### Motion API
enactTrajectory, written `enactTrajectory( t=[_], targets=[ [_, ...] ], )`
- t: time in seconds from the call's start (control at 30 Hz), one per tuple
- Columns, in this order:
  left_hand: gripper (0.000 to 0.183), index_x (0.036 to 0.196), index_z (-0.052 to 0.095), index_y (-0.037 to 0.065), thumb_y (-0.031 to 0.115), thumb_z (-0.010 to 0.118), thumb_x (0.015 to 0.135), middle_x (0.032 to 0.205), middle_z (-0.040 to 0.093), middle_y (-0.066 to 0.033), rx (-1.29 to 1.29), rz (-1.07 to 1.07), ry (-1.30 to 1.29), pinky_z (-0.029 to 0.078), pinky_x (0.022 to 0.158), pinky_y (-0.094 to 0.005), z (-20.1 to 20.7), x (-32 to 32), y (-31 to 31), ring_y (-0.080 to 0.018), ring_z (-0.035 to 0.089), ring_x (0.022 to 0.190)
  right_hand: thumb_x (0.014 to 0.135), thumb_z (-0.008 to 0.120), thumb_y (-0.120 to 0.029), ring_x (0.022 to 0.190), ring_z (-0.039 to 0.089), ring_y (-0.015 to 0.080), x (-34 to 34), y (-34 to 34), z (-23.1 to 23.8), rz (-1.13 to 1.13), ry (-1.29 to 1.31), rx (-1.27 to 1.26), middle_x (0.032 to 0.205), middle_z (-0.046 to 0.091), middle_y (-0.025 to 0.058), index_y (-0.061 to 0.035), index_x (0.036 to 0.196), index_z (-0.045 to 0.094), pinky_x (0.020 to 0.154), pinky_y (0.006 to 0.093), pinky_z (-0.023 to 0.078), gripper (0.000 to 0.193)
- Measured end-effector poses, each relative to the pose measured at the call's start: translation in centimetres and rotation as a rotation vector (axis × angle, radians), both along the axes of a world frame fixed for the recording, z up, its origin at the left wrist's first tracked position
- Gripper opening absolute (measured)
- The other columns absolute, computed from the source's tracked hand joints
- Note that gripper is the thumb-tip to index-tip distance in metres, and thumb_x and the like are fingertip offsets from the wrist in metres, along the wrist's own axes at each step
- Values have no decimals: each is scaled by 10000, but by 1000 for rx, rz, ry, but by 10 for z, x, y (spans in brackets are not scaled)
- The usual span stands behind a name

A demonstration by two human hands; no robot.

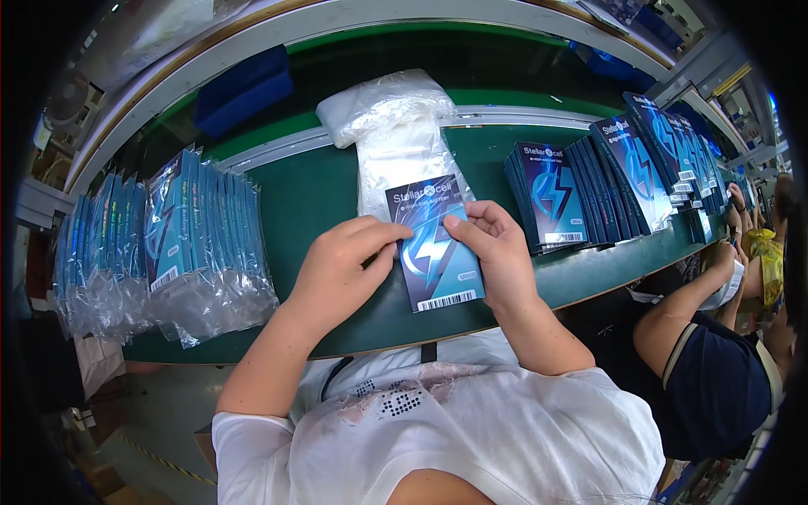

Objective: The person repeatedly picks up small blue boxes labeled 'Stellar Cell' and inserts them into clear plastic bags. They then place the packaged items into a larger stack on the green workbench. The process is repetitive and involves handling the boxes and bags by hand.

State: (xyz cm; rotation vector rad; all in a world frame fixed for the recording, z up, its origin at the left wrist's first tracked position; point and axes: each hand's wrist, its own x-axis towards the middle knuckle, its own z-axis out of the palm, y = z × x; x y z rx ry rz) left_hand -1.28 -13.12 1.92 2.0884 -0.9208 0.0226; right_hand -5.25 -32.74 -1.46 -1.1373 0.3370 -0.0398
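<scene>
A flat dark-blue battery box [433, 268] with a light-blue lightning bolt and a barcode on its front is held in front of my chest. My left hand [345, 263] has its thumb and fingers closed at the box's left edge. On the other edge, my right hand [497, 252] grips the box, thumb on the front and fingers curled behind. Glare lies on the box's face, and I cannot tell whether a clear film covers it. Just beyond the box lies a pile of clear plastic bags [396, 156], partly hidden by it.
Boxes in clear bags [168, 236] stand in rows at the left. Several unbagged boxes [551, 198] stand in rows at the right. A blue bin [244, 91] sits beyond the metal rail. A co-worker's arm [686, 299] is at the far right along the green table [370, 324].
</scene>
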Motion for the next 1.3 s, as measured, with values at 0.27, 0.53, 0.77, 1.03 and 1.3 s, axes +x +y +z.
enactTrajectory(
  t=[0.27,0.53,0.77,1.03,1.3],
  targets=[
    [421,1205,490,-37,123,667,859,1092,600,-99,-933,181,1048,470,852,-298,-9,-15,-19,-146,582,997,789,721,-32,742,609,92,-19,20,13,136,-140,86,813,653,62,14,881,600,711,229,497,159],
    [302,1152,536,-49,55,585,873,1073,627,-142,-1125,202,1168,518,835,-348,2,-1,-10,-217,629,957,640,829,-57,769,576,104,-22,6,50,519,-288,-663,893,593,52,-60,1419,321,648,238,468,931],
    [477,1277,429,-58,252,545,933,1214,553,-179,-652,-253,1196,454,962,-413,14,-50,-26,-270,575,1100,677,598,47,662,523,240,-21,-3,60,-177,-980,-911,751,512,109,-21,938,632,588,322,452,272],
    [576,1306,421,-23,429,411,949,1176,571,-195,-972,-123,1714,443,956,-425,15,-43,-13,-279,560,1113,622,525,25,658,515,260,-30,35,52,398,-1202,-851,911,554,119,-30,753,588,571,343,407,156],
    [516,1269,485,2,197,611,809,1038,627,-165,-629,678,134,452,819,-294,105,-46,48,-194,600,862,702,607,-37,768,584,265,-31,20,55,488,-1083,-583,984,561,156,21,1123,605,655,323,483,426]
  ],
)
